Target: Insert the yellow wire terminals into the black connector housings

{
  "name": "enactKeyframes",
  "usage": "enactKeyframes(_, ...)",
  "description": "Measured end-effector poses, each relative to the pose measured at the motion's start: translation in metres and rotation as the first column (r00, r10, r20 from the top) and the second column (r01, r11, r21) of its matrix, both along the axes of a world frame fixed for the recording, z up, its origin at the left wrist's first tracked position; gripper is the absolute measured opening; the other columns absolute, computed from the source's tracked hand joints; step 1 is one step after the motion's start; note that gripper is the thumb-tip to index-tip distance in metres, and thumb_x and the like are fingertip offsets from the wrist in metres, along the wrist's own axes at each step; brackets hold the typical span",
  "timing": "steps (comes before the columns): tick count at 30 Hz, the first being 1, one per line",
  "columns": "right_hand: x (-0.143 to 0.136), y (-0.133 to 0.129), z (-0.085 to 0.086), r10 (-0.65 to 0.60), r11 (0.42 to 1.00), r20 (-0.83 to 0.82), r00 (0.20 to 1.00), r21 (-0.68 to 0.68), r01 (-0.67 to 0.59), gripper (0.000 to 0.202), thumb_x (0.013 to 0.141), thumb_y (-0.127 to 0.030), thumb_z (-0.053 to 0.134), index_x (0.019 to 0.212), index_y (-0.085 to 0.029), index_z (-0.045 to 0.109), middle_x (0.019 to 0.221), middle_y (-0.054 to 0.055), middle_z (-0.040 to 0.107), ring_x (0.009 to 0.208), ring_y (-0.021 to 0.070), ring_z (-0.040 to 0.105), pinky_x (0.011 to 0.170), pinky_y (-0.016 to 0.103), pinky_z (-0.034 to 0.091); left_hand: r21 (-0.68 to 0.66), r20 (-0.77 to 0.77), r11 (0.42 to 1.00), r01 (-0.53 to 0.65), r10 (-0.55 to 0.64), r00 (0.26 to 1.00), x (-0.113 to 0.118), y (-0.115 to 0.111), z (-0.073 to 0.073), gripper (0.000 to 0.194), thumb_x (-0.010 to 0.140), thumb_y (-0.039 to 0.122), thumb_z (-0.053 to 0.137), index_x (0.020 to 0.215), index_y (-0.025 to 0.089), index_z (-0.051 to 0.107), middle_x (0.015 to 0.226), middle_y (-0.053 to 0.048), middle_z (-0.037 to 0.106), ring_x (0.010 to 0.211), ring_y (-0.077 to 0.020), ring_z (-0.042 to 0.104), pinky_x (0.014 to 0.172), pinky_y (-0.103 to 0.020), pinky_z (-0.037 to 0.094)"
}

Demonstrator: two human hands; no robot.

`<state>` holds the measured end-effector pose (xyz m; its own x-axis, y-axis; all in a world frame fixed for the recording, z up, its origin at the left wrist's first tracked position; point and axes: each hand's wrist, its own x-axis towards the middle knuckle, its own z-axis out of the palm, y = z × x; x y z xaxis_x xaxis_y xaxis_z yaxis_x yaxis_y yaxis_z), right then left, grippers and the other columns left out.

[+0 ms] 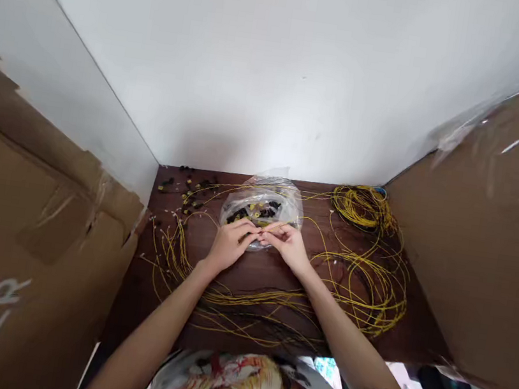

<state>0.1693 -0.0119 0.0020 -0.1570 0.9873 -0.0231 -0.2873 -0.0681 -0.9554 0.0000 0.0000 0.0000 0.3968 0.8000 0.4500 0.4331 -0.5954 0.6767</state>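
Note:
My left hand (232,242) and my right hand (287,245) meet fingertip to fingertip at the front of a clear plastic bag (295,199). Both are closed in a pinch. A thin yellow wire (316,223) runs in from the right to my right hand, which seems to grip it. Between the left fingers is something small and dark that I cannot make out. Inside the bag lie several small black and yellow parts (260,209). Another yellow wire (203,214) reaches toward my left hand from the left.
A coil of yellow wire (359,207) sits at the back right, with looser wire loops (377,301) before it. Wire ends (174,250) fan out on the left, below scattered black parts (197,189). Cardboard walls (45,209) flank the brown tabletop (249,270); a white wall stands behind.

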Motion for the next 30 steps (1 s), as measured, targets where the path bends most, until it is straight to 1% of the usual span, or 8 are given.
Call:
enactKeyframes(4,0.0004,0.0014,0.0026,-0.004,1.0,0.008,1.0,-0.013,0.004,0.023,0.062,-0.032,0.077,0.07,-0.014,0.065,0.066,0.001,0.068,0.061,0.0133,0.066,0.064,0.026,0.057,-0.012,0.025,1.0,0.019,-0.019,1.0,0.0016,-0.0024,0.0028,0.016,0.087,0.023,0.052,0.091,0.018,0.067,0.09,-0.006,0.066,0.081,-0.0153,0.061,0.071,-0.027,0.046)
enactKeyframes(9,0.0005,0.0011,0.0041,-0.032,0.998,-0.085,0.996,-0.061,0.027,0.026,0.065,-0.034,0.076,0.075,-0.016,0.06,0.064,-0.001,0.068,0.06,0.0147,0.067,0.064,0.029,0.058,0.004,0.065,1.0,0.017,-0.018,0.998,0.0029,-0.0029,0.0041,0.016,0.087,0.021,0.053,0.093,0.018,0.067,0.089,-0.005,0.064,0.078,-0.0139,0.06,0.07,-0.026,0.046)
enactKeyframes(12,0.0002,0.0007,0.0026,-0.031,0.999,-0.094,0.995,-0.042,0.027,0.026,0.065,-0.033,0.076,0.077,-0.017,0.059,0.063,-0.001,0.068,0.059,0.0143,0.067,0.062,0.028,0.058,0.021,0.048,1.0,0.015,-0.016,0.999,0.003,-0.003,0.0035,0.015,0.087,0.021,0.053,0.092,0.018,0.067,0.087,-0.005,0.064,0.077,-0.0138,0.06,0.069,-0.026,0.045)
enactKeyframes(17,0.0006,0.0,0.001,-0.007,1.0,-0.025,1.0,0.003,0.007,0.022,0.064,-0.029,0.076,0.078,-0.015,0.065,0.069,0.001,0.07,0.063,0.0126,0.068,0.065,0.025,0.057,0.027,0.022,1.0,0.01,-0.01,1.0,0.003,-0.003,0.0031,0.016,0.087,0.022,0.052,0.09,0.018,0.067,0.087,-0.006,0.065,0.078,-0.0146,0.06,0.07,-0.026,0.045)
enactKeyframes(20,0.0011,-0.0002,0.0022,0.0,1.0,-0.01,1.0,0.005,0.0,0.021,0.064,-0.028,0.077,0.076,-0.015,0.066,0.07,0.001,0.07,0.063,0.0123,0.067,0.065,0.024,0.057,0.022,0.024,1.0,0.005,-0.005,1.0,0.0032,-0.003,0.0033,0.016,0.087,0.022,0.052,0.09,0.018,0.067,0.087,-0.006,0.065,0.078,-0.0149,0.06,0.07,-0.027,0.046)
enactKeyframes(23,0.002,0.0003,0.0039,-0.008,1.0,-0.029,1.0,-0.018,0.007,0.021,0.064,-0.029,0.077,0.073,-0.015,0.065,0.068,0.001,0.07,0.062,0.013,0.068,0.065,0.025,0.058,0.021,0.036,1.0,0.004,-0.004,0.999,0.0039,-0.0036,0.0041,0.016,0.087,0.022,0.052,0.091,0.018,0.067,0.087,-0.006,0.065,0.078,-0.015,0.06,0.071,-0.027,0.046)
enactKeyframes(27,0.0039,0.0014,0.0052,-0.001,0.998,-0.101,0.995,-0.063,-0.006,0.024,0.065,-0.03,0.077,0.076,-0.015,0.062,0.07,0.002,0.071,0.064,0.0144,0.069,0.067,0.028,0.058,0.033,0.052,0.999,0.003,-0.004,0.999,0.0052,-0.0048,0.0059,0.016,0.087,0.021,0.052,0.093,0.018,0.066,0.089,-0.006,0.064,0.08,-0.0151,0.06,0.072,-0.027,0.047)
enactKeyframes(30,0.0041,0.0015,0.0051,0.001,0.999,-0.1,0.995,-0.054,-0.006,0.024,0.066,-0.032,0.076,0.077,-0.016,0.061,0.07,0.001,0.07,0.063,0.0139,0.068,0.066,0.028,0.058,0.038,0.037,0.999,0.007,-0.009,0.999,0.0054,-0.005,0.0064,0.017,0.088,0.021,0.05,0.093,0.018,0.066,0.089,-0.006,0.064,0.08,-0.0148,0.06,0.071,-0.027,0.047)
